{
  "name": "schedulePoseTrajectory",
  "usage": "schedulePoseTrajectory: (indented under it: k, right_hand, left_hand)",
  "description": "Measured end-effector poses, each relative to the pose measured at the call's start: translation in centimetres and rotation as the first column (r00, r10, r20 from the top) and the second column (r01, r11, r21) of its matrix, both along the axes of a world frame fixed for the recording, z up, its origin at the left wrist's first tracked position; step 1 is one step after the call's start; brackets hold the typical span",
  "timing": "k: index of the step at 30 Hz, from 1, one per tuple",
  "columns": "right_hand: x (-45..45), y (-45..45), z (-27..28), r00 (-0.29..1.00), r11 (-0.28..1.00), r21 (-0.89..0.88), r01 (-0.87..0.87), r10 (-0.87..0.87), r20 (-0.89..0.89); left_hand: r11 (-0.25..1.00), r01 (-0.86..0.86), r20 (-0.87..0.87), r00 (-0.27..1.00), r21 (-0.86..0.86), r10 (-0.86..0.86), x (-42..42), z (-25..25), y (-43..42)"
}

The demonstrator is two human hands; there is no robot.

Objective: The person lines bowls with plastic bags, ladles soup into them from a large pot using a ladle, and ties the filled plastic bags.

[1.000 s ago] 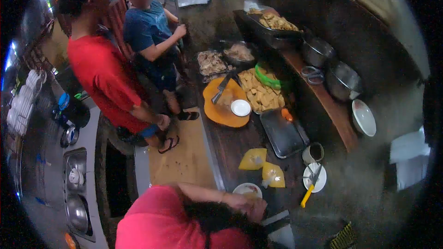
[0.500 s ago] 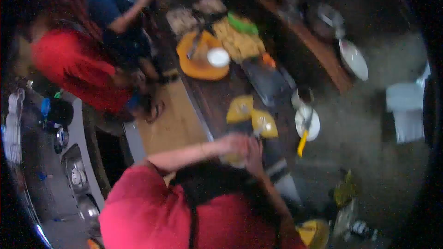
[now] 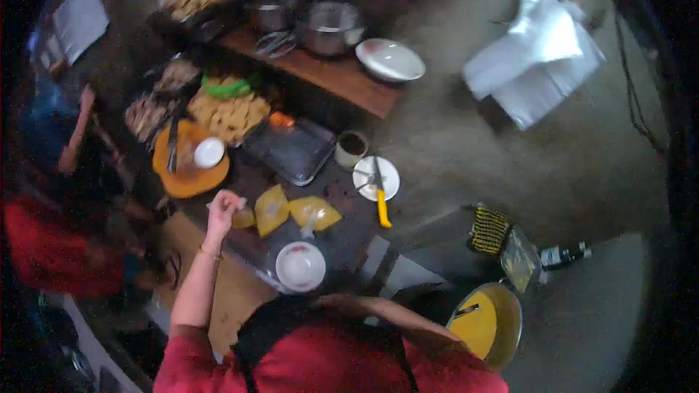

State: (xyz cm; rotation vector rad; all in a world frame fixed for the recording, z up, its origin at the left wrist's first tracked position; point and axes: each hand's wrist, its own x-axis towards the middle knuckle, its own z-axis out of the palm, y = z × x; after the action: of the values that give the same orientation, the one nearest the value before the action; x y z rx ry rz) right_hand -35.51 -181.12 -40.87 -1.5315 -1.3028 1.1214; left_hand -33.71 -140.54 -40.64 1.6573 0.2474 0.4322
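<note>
My left hand (image 3: 227, 209) reaches over the dark table, its fingers closed at the top of a small plastic bag of yellow liquid (image 3: 245, 218). Just right of it lie two more knotted bags, a middle yellow bag (image 3: 271, 211) and a right-hand yellow bag (image 3: 314, 213). Nearer my body stands a white bowl (image 3: 300, 266). My right forearm (image 3: 415, 320) bends in front of my chest, and the hand is hidden behind my black apron. At lower right, a large metal pot (image 3: 510, 335) contains yellow liquid and a dark-handled utensil.
A yellow-handled knife (image 3: 382, 207) rests on a white plate (image 3: 389, 175) beside a cup (image 3: 352, 145). Farther back are a dark tray (image 3: 295, 153), an orange board (image 3: 182, 182) and a heap of yellow pieces (image 3: 229, 113). Two people stand at left, one in a red shirt (image 3: 58, 247).
My hands, together earlier, are now apart. The left has gone left to beside the bags; the right has drawn in behind my apron. The view has swung right, uncovering the bowl and pot.
</note>
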Motion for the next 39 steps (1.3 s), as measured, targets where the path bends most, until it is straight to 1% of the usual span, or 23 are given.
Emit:
schedulePoseTrajectory:
  k: [3,4,5,6,7,8,9,10,11,12,13,15,16,17,21,25,27,29,30,32,33,34,39]
  right_hand:
    - [3.8,-1.7,3.5,0.942,0.988,-0.153,0.037,0.017,0.335]
    - [5.0,-1.0,9.9,0.945,0.909,-0.334,0.252,-0.156,0.289]
    - [6.6,-1.0,13.6,0.868,0.855,-0.288,0.431,-0.305,0.393]
    - [8.4,-1.5,14.5,0.757,0.709,-0.294,0.641,-0.520,0.396]
    - [10.0,-2.3,15.4,0.601,0.577,-0.181,0.796,-0.719,0.351]
    - [11.0,-1.6,19.2,0.534,0.536,-0.084,0.840,-0.792,0.296]
    - [12.7,-2.2,20.4,0.398,0.525,0.104,0.845,-0.746,0.534]
    - [14.6,-3.8,20.0,0.331,0.427,0.230,0.875,-0.872,0.360]
    - [17.1,-5.8,20.2,0.174,0.360,0.366,0.859,-0.875,0.452]
    - [20.0,-7.3,20.7,-0.013,0.283,0.513,0.810,-0.867,0.499]
    - [22.1,-7.6,22.0,-0.130,0.238,0.668,0.705,-0.882,0.452]
    - [26.6,-9.4,25.4,-0.394,0.189,0.843,0.504,-0.819,0.418]
    - [29.2,-10.7,26.8,-0.538,0.204,0.880,0.430,-0.725,0.431]
    - [31.4,-11.7,28.0,-0.414,0.156,0.860,0.487,-0.826,0.384]
    - [37.9,-12.9,29.5,-0.129,0.023,0.800,0.600,-0.984,0.125]
    - [39.1,-14.0,30.3,-0.295,0.074,0.742,0.666,-0.888,0.354]
    - [39.1,-14.6,29.4,-0.180,0.144,0.773,0.617,-0.931,0.317]
    - [36.1,-11.4,29.8,-0.211,0.017,0.837,0.547,-0.965,0.158]
    - [34.7,-10.1,30.5,-0.207,-0.034,0.865,0.501,-0.975,0.082]
    - [35.1,-9.5,30.8,-0.368,-0.125,0.832,0.541,-0.924,0.101]
    - [35.6,-9.5,30.7,-0.333,-0.019,0.911,0.413,-0.934,0.132]
    - [33.9,-8.6,32.3,-0.439,0.017,0.816,0.578,-0.836,0.328]
    - [31.1,-7.0,33.4,-0.411,0.000,0.826,0.563,-0.868,0.280]
  left_hand:
    - [0.986,-0.144,-0.061,0.987,0.088,0.149,2.7,-0.6,1.2]
    - [0.994,-0.107,-0.003,0.994,-0.037,0.107,2.6,1.9,-0.4]
    - [0.834,0.006,0.157,0.983,-0.551,0.097,4.5,-5.3,2.9]
    - [0.967,-0.243,-0.081,0.965,0.075,0.249,3.4,0.5,0.2]
    - [0.938,-0.313,-0.114,0.937,0.148,0.331,3.2,0.6,0.0]
    - [0.855,-0.190,0.206,0.924,-0.482,0.321,5.7,-7.1,1.7]
    - [0.960,-0.269,0.045,0.963,0.076,0.267,6.1,-10.6,2.4]
    - [0.965,-0.261,0.041,0.964,-0.003,0.261,6.8,-13.6,2.2]
    - [0.945,-0.170,-0.140,0.967,0.278,0.215,4.7,-8.4,0.7]
    - [0.921,-0.236,-0.228,0.922,0.308,0.313,4.7,-8.4,-0.6]
    - [0.871,-0.151,-0.041,0.980,0.467,0.192,6.1,-14.1,0.1]
    - [0.993,-0.062,0.025,0.998,0.095,0.060,6.0,-14.9,-2.1]
    - [0.968,-0.037,0.124,0.992,0.249,0.006,7.6,-18.7,-3.5]
    - [0.915,-0.031,0.216,0.974,0.403,-0.063,9.1,-22.0,-3.5]
    - [0.884,-0.051,0.317,0.942,0.466,-0.113,1.3,-10.0,-7.4]
    - [0.957,0.290,-0.002,0.957,0.028,-0.290,-3.6,-10.3,-8.8]
    - [0.951,0.296,-0.238,0.934,0.093,-0.267,-6.9,-5.5,-8.4]
    - [0.970,0.235,-0.095,0.966,-0.057,-0.240,-8.2,-7.6,-7.9]
    - [0.956,0.249,-0.078,0.968,0.156,-0.240,-8.1,-11.9,-6.5]
    - [0.920,0.092,-0.280,0.937,-0.381,-0.210,-9.5,-10.1,-6.5]
    - [0.933,0.193,-0.221,0.938,-0.304,-0.266,-9.5,-9.3,-5.5]
    - [0.927,0.286,-0.173,0.928,-0.242,-0.331,-9.3,-7.7,-4.8]
    - [0.950,0.123,-0.351,0.909,-0.286,-0.223,-7.3,-2.6,-4.6]
